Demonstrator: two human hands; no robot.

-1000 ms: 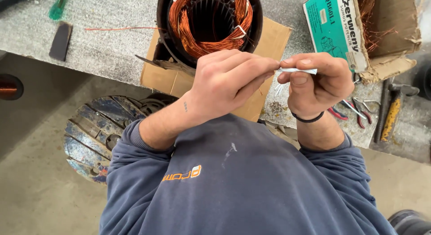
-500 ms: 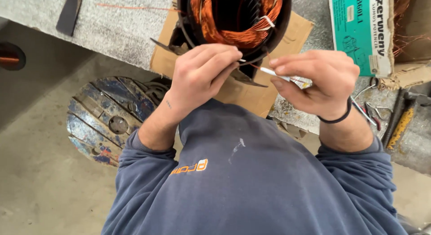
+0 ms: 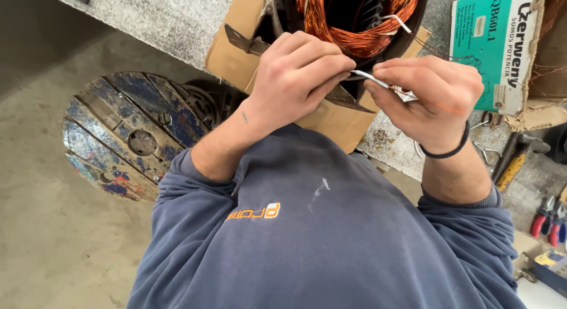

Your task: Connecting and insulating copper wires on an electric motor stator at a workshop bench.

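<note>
Workbench (image 3: 177,19) edge crops motor stator (image 3: 354,19); hands' grip hides white sleeve (image 3: 369,77).

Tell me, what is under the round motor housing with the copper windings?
A flattened cardboard box lies under the motor housing, on the grey bench. Both hands cover the housing's front edge, so the contact there is hidden.

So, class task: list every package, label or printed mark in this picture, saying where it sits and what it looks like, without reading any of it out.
Teal box: upper right on the bench, flat rectangular carton, teal face with dark and white print, torn brown edge.
Cardboard box: under the copper-wound stator, plain brown, flaps open.
Sweatshirt print: on the chest, small, orange and white on blue.
Small carton: lower right corner, blue and yellow, partly cut off.
</note>
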